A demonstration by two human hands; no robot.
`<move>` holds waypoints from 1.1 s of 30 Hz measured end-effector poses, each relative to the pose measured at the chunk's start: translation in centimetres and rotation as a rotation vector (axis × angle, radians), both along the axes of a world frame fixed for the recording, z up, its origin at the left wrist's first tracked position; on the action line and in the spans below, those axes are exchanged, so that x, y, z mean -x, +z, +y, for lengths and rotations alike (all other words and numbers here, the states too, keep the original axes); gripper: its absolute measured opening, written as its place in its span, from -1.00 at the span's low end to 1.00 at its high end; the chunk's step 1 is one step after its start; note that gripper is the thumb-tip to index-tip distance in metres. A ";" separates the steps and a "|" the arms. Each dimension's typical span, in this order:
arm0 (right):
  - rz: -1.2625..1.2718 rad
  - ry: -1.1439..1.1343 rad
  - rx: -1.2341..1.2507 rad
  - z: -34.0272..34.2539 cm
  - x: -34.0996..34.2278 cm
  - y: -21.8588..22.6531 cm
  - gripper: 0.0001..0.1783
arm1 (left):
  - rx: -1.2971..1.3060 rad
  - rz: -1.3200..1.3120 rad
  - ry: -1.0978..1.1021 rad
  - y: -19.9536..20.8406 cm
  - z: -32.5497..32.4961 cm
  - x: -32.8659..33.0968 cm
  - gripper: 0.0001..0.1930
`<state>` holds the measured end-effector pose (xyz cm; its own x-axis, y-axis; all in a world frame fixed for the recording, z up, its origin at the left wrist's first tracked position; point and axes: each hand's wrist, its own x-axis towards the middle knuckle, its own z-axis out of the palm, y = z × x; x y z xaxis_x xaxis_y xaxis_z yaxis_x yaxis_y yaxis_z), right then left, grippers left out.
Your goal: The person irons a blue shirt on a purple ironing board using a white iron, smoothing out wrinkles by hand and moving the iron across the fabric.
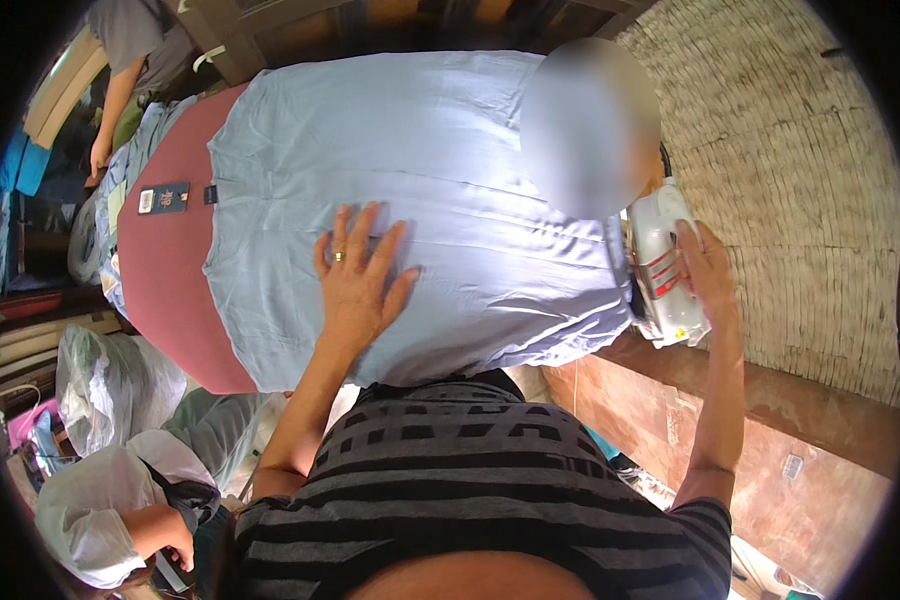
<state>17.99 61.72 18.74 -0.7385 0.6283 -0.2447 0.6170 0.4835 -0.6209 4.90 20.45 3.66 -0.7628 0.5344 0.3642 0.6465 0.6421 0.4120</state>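
Note:
A light blue garment [440, 170] lies spread flat over a dark red padded board [170, 290]. My left hand [358, 272] rests palm down on the cloth near its lower middle, fingers spread, a ring on one finger. My right hand [708, 275] grips a white iron [662, 265] standing at the right edge of the garment, on the board's end. A dark tag [165, 198] hangs at the garment's left end.
A brick wall [800, 180] runs along the right, with a brown ledge [770, 400] under it. A person in grey [130, 50] stands at the upper left. Another person in white [100, 510] sits at the lower left beside plastic bags [110, 385].

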 end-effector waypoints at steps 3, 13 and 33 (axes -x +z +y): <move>-0.034 -0.070 -0.052 4.1 -1.9 0.7 -0.50 | 0.016 0.003 -0.122 -0.8 2.8 -0.8 -0.46; 0.033 -0.058 -0.108 12.7 1.6 -4.6 -0.47 | 0.062 -0.034 -0.442 -1.8 14.6 -4.3 -0.43; 0.428 0.129 -0.597 13.0 4.5 -10.1 -0.49 | -0.104 -0.026 -0.034 -1.0 11.8 -2.0 -0.58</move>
<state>13.53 74.74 8.59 -0.7692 0.4664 0.4368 0.2962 0.8660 -0.4030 6.91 32.20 2.64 -0.7548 0.5201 0.3998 0.6555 0.5730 0.4920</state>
